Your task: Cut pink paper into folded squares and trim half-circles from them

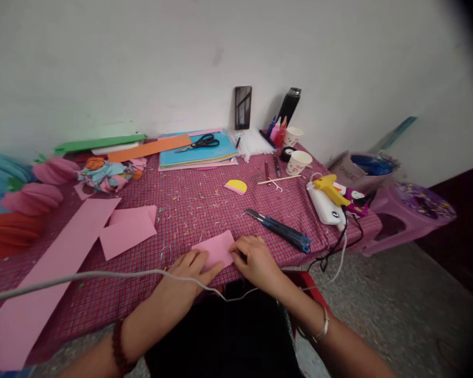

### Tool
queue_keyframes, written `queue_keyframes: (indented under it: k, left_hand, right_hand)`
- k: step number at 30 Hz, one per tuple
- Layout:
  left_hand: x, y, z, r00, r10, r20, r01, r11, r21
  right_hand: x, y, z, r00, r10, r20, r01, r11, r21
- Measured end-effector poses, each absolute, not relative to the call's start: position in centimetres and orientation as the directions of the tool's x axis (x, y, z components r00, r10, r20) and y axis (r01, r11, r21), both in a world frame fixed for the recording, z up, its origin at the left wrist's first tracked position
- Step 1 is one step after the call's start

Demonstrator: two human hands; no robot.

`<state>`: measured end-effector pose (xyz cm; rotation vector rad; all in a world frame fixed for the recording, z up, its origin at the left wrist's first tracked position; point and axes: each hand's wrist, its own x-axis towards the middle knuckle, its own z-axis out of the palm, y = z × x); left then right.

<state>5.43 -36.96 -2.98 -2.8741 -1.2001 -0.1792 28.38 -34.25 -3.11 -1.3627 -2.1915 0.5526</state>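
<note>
A small pink piece of paper (pixel 216 249) lies near the front edge of the checked tablecloth. My left hand (pixel 185 275) rests on its left part, fingers stretched flat and thumb apart. At the right edge of the paper, my right hand (pixel 256 261) is closed, with thumb and fingertips pinching it. A blue-and-black utility knife (pixel 279 228) lies just beyond my right hand. Farther back is a yellow half-round paper piece (pixel 236 186) with a pink strip. More pink paper pieces (pixel 130 229) and a long pink strip (pixel 59 278) lie to the left.
A grey cable (pixel 122 273) crosses in front of my left wrist. Scissors (pixel 201 142) lie on blue sheets (pixel 197 153) at the back. A yellow glue gun (pixel 331 189) sits on a white power bank (pixel 325 205) at right. Paper cups (pixel 298 162) and paper scraps (pixel 110 175) stand around.
</note>
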Motion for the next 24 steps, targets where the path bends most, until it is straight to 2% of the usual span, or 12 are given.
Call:
queue_keyframes:
  k: [7,14,24]
  left_hand:
    - [2.3,-37.1,-1.8,0.824,0.563,0.059,0.548,-0.819,0.167]
    - [2.9,-37.4,-1.7,0.809,0.584,0.069,0.572,-0.808,0.141]
    - [0.8,-38.8,-1.3,0.804,0.584,0.109,0.566,-0.809,0.158]
  right_hand:
    - [27.9,-34.4,-2.9,-0.338,0.919,0.204,0.723,0.392,-0.569]
    - [26.6,-35.7,-2.4,-0.233,0.950,0.209,0.829,0.306,-0.468]
    - [26.7,-35.9,-2.6,-0.218,0.960,0.175,0.835,0.277,-0.476]
